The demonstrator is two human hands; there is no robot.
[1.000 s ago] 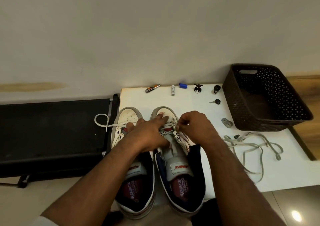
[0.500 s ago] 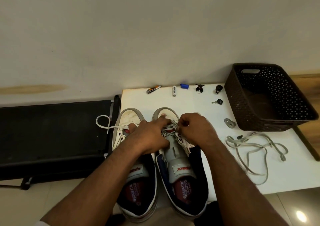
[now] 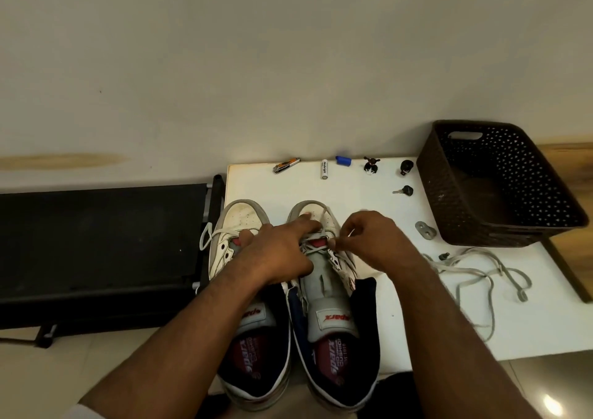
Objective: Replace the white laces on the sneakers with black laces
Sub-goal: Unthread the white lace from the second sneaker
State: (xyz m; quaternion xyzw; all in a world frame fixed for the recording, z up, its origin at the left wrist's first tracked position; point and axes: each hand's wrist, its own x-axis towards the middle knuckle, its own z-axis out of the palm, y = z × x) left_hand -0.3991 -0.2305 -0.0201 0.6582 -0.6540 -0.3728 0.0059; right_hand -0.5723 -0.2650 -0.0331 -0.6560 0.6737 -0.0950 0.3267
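**Both hands at the lowest eyelets of the right sneaker**

Seen on the white table (image 3: 401, 306): two sneakers side by side, toes toward the wall, heels toward the wearer of the camera. Left sneaker (image 3: 237, 226) close to the table's left edge, right sneaker (image 3: 324, 290) just beside it, tongue pulled up and mostly bare of lacing.

Left hand (image 3: 279, 251) laid across both shoes, forefinger stretched out onto the toe of the right sneaker, remaining fingers loosely bent over the lace area; whether anything was pinched beneath them could not be told. Right hand (image 3: 369, 242) curled at the right side of the same shoe, thumb and forefinger pinched on a thin strand of white lace (image 3: 324, 217) running up over the toe cap. A loop of white lace (image 3: 205, 239) hanging off the left sneaker, past the table edge.

A loose lace (image 3: 475, 277), grey-white in this light, lying tangled on the table to the right of the shoes, well apart from both hands.

Further back, a dark perforated basket (image 3: 433, 194) at the right corner; along the wall a nail clipper (image 3: 285, 165), a battery (image 3: 324, 169), a small blue cap (image 3: 343, 160), and a key (image 3: 403, 191). A black treadmill (image 3: 96, 242) left of the table.
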